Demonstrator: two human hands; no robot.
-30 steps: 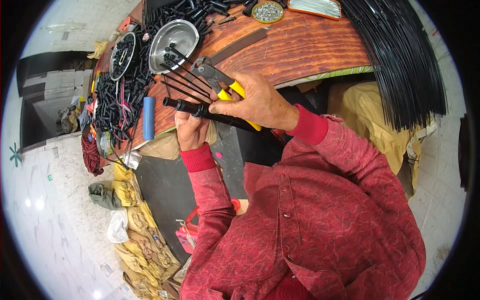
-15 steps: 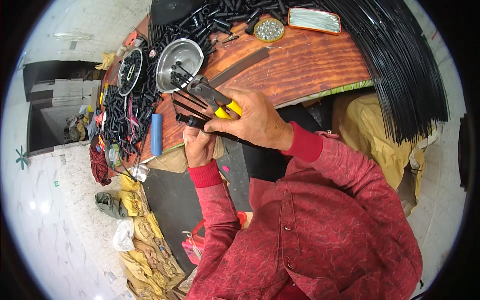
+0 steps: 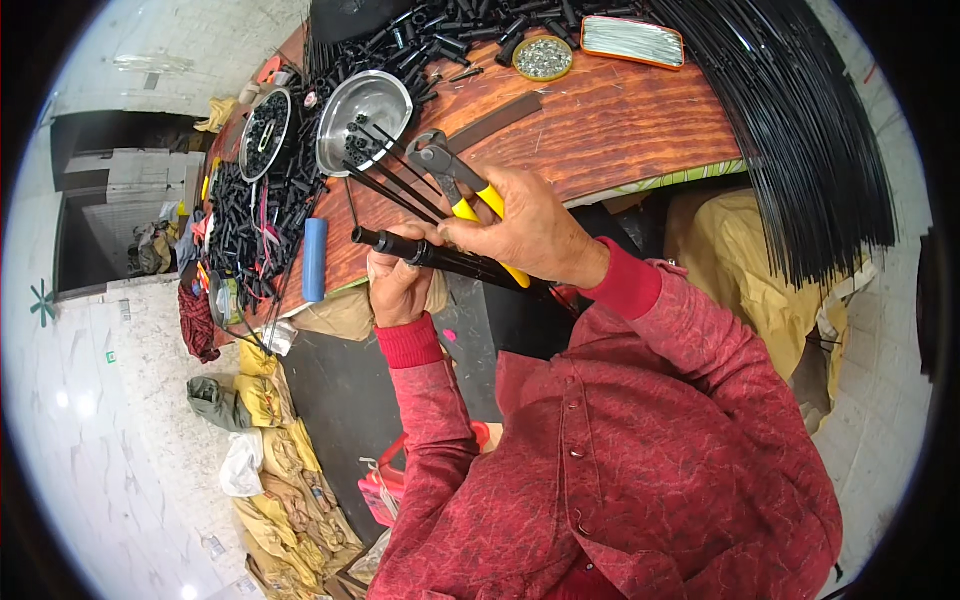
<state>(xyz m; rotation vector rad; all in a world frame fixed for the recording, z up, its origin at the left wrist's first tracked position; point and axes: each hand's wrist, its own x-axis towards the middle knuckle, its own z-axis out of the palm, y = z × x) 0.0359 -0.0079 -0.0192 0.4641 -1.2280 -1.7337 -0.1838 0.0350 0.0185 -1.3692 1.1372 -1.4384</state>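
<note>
My left hand (image 3: 397,288) is wrapped round a black tube (image 3: 378,240), whose stepped end points left. Several thin black rods (image 3: 390,197) run from beside the tube up toward a steel bowl (image 3: 398,92) with small black pieces in it. My right hand (image 3: 545,228) is closed on a pair of end-cutting pincers (image 3: 437,153) with yellow handles. Their dark jaws point up and left, above the rods and apart from the tube. The right thumb lies just above the tube; whether it touches is hard to see.
Black plastic parts (image 3: 245,225) lie heaped at the left, around another bowl (image 3: 248,165). A blue cylinder (image 3: 314,262) lies at the table's near edge. Farther back are a round dish of small metal pieces (image 3: 543,59), a tray of thin wires (image 3: 632,42) and long black rods (image 3: 800,150).
My right hand has moved right with the pincers, away from the tube's end. More of the tube and of my left fingers now shows, along with a yellow handle end below.
</note>
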